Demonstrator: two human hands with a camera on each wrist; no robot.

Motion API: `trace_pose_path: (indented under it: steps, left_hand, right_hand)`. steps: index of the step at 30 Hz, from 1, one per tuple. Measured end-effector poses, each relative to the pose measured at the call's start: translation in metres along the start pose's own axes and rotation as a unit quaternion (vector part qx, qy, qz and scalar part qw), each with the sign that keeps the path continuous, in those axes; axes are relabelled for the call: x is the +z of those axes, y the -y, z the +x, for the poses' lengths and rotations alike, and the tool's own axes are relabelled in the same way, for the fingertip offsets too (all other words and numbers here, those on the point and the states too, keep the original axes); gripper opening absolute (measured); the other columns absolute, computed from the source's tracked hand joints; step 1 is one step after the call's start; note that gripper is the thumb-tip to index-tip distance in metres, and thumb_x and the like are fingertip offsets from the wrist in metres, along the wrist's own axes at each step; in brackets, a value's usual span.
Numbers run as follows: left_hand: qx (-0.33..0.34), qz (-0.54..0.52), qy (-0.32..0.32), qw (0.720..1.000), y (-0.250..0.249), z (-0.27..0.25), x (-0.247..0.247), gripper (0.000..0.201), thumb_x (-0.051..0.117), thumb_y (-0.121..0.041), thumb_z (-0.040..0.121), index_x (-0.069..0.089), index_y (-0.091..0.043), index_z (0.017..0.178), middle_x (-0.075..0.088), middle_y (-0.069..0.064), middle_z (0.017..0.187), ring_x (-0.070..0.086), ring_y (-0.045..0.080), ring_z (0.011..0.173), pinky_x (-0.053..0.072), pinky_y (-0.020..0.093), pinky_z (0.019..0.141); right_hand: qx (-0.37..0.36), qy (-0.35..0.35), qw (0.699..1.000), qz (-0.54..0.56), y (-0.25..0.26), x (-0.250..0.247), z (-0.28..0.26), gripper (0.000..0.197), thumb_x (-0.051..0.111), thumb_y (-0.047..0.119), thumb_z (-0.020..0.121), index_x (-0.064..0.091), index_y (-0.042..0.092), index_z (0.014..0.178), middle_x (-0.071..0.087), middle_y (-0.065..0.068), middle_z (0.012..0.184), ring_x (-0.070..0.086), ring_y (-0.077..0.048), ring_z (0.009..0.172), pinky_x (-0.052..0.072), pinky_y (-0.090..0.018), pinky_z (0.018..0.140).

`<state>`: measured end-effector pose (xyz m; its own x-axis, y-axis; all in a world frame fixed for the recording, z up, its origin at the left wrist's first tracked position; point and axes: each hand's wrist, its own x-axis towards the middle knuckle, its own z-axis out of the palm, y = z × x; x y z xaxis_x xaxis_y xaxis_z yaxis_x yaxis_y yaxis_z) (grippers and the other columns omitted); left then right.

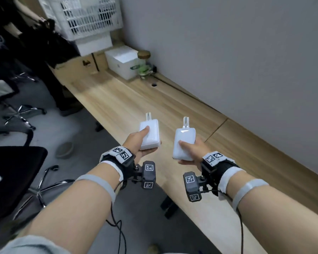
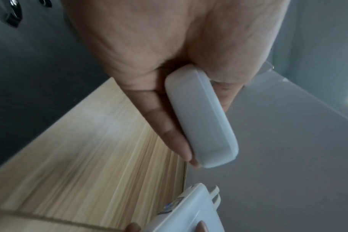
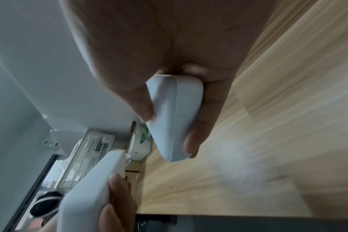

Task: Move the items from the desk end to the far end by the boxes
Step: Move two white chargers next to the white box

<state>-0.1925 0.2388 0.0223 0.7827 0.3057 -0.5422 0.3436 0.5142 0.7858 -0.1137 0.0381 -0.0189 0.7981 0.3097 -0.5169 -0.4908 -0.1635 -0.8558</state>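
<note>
A long light wooden desk (image 1: 117, 99) runs along a plain grey wall (image 1: 228, 52), stretching away ahead of the hands. At its far end, well beyond the hands, sits a small white box (image 1: 122, 61) with a jar (image 1: 144, 64) with a cork-coloured lid just to its right, against the wall. Behind them stands a brown cardboard box (image 1: 77, 65), with a white slatted plastic crate (image 1: 88, 15) stacked higher up. A round cable hole (image 1: 154, 85) is cut in the desk near the jar. To the left of the hands, on the grey floor (image 1: 77, 129), stand black office chairs (image 1: 13, 173) with chrome bases.
</note>
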Motion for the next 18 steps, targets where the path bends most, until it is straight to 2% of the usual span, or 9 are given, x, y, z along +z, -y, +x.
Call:
trace_pose_path:
  steps: [3, 5, 7, 11, 14, 18]
  left_hand:
    - [0.006, -0.01, -0.005, 1.0, -0.026, 0.005, -0.038, 0.034, 0.062, -0.032, 0.096, 0.054, -0.008, 0.118, 0.072, 0.022, 0.107, 0.074, 0.035, 0.094, 0.06, 0.034, 0.058]
    - [0.011, -0.012, -0.009, 1.0, -0.039, 0.011, -0.058, 0.038, 0.066, -0.022, 0.093, 0.052, -0.006, 0.125, 0.07, 0.026, 0.114, 0.073, 0.036, 0.096, 0.057, 0.029, 0.051]
    - [0.025, -0.013, -0.019, 0.999, -0.051, 0.02, -0.076, 0.043, 0.068, -0.013, 0.09, 0.05, -0.009, 0.129, 0.065, 0.025, 0.122, 0.072, 0.039, 0.099, 0.054, 0.027, 0.048]
    - [0.057, 0.001, -0.023, 0.998, -0.078, 0.047, -0.107, 0.045, 0.07, -0.008, 0.088, 0.05, -0.013, 0.128, 0.064, 0.016, 0.115, 0.071, 0.028, 0.079, 0.051, 0.028, 0.05]
    - [0.063, 0.021, -0.012, 0.998, -0.102, 0.08, -0.129, 0.045, 0.071, -0.007, 0.088, 0.051, -0.013, 0.127, 0.064, 0.016, 0.118, 0.067, 0.031, 0.088, 0.051, 0.028, 0.052]
    - [0.064, 0.054, -0.044, 0.996, -0.141, 0.147, -0.158, 0.048, 0.075, -0.01, 0.085, 0.053, -0.008, 0.128, 0.065, 0.018, 0.122, 0.067, 0.029, 0.091, 0.052, 0.027, 0.055]
  right_hand:
    - [0.002, 0.016, 1.0, 0.0, 0.016, 0.048, 0.016, 0.064, 0.076, 0.029, 0.076, 0.044, 0.019, 0.13, 0.059, -0.018, 0.124, 0.072, -0.041, 0.087, 0.059, -0.046, 0.059]
    - [0.001, 0.03, 0.999, -0.009, 0.026, 0.073, 0.028, 0.068, 0.076, 0.031, 0.07, 0.045, 0.021, 0.129, 0.058, -0.018, 0.125, 0.071, -0.042, 0.09, 0.059, -0.047, 0.06]
    - [-0.006, 0.037, 0.999, -0.01, 0.034, 0.095, 0.043, 0.07, 0.076, 0.032, 0.07, 0.044, 0.023, 0.131, 0.058, -0.017, 0.126, 0.07, -0.042, 0.091, 0.059, -0.047, 0.06]
    - [0.0, 0.024, 1.0, 0.008, 0.049, 0.133, 0.086, 0.062, 0.074, 0.026, 0.08, 0.04, 0.022, 0.131, 0.056, -0.016, 0.126, 0.071, -0.039, 0.088, 0.059, -0.044, 0.058]
    - [0.013, 0.023, 1.0, 0.011, 0.058, 0.161, 0.123, 0.06, 0.074, 0.026, 0.08, 0.039, 0.022, 0.129, 0.054, -0.015, 0.127, 0.071, -0.038, 0.088, 0.059, -0.046, 0.059]
    - [0.031, 0.02, 0.999, 0.033, 0.072, 0.206, 0.194, 0.061, 0.073, 0.025, 0.077, 0.042, 0.02, 0.129, 0.055, -0.016, 0.126, 0.07, -0.039, 0.091, 0.06, -0.046, 0.06]
